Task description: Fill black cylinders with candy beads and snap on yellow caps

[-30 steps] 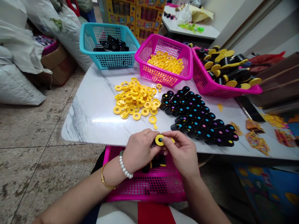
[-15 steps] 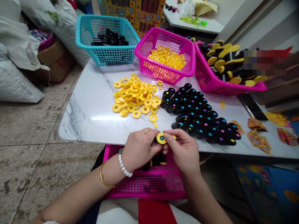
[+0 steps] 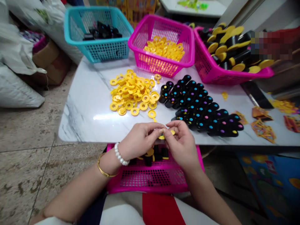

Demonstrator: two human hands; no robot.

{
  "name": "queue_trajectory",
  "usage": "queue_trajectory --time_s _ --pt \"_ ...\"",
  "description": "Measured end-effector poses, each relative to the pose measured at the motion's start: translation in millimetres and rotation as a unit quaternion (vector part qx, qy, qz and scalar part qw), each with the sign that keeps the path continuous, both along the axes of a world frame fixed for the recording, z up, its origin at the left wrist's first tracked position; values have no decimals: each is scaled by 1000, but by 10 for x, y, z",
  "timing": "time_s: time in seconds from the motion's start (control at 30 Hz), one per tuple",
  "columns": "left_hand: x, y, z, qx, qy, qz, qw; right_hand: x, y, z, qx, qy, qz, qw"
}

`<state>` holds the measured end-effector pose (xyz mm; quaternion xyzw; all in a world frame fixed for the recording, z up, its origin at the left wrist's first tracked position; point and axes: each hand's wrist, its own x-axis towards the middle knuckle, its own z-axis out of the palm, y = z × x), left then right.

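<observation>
Both my hands meet above the near edge of the table, fingers pinched together. Between them is a yellow ring cap (image 3: 161,137) with a small round tab, mostly covered by the thumbs. My left hand (image 3: 144,137) closes round the black tube under the cap; the tube's body is hidden by the fingers. My right hand (image 3: 181,142) presses its thumb on the cap near the tab. Just beyond lies a heap of loose yellow ring caps (image 3: 133,90). To its right, black tubes (image 3: 197,106) with coloured dots on their ends stand in a tight group.
Below my hands, a pink basket (image 3: 154,187) holds black tubes with yellow caps. Behind stand a turquoise basket (image 3: 105,51) of black parts, a pink basket (image 3: 161,67) of yellow caps and another pink basket (image 3: 234,78) of capped tubes. Small packets (image 3: 263,128) lie at right.
The held cap has tilted, so its face and blue centre are now mostly covered. My left thumb has come over onto it. The view has shifted slightly.
</observation>
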<state>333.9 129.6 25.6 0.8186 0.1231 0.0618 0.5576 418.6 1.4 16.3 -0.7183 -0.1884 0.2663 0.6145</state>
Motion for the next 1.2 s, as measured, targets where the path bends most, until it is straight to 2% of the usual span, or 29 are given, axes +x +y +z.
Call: queue_trajectory --time_s 0.1,0.33,0.47,0.53,0.6,0.67,0.77,0.87,0.97,1.1,1.2 --pt "-70 -81 -11 55 -35 37 997 -3 -7 6 -4 -11 5 1000" --pt "-133 -184 -88 136 -41 37 989 63 -59 23 -12 45 73 996" --pt "-103 -170 -94 175 11 38 984 7 -55 -10 -25 -33 50 998" --pt "-93 -150 -59 166 25 34 985 -63 -76 -31 -25 -56 27 998" --pt "-85 -127 -19 137 30 24 990 -121 -117 -54 1 -22 5 1000" --pt "-79 -107 8 106 26 15 994 -134 -161 -75 63 63 -2 996" --pt "-73 -89 12 87 16 15 996 -80 -195 -75 130 203 4 971" --pt "-71 -77 -9 92 15 6 996 -7 -175 -50 98 290 22 952" --pt "-69 -70 -28 100 23 -9 995 46 -147 -25 51 322 43 944" --pt "-81 -71 -35 111 26 -10 993 79 -176 23 57 337 71 937" --pt "-91 -70 -46 116 28 -11 993 78 -173 63 30 296 104 949"
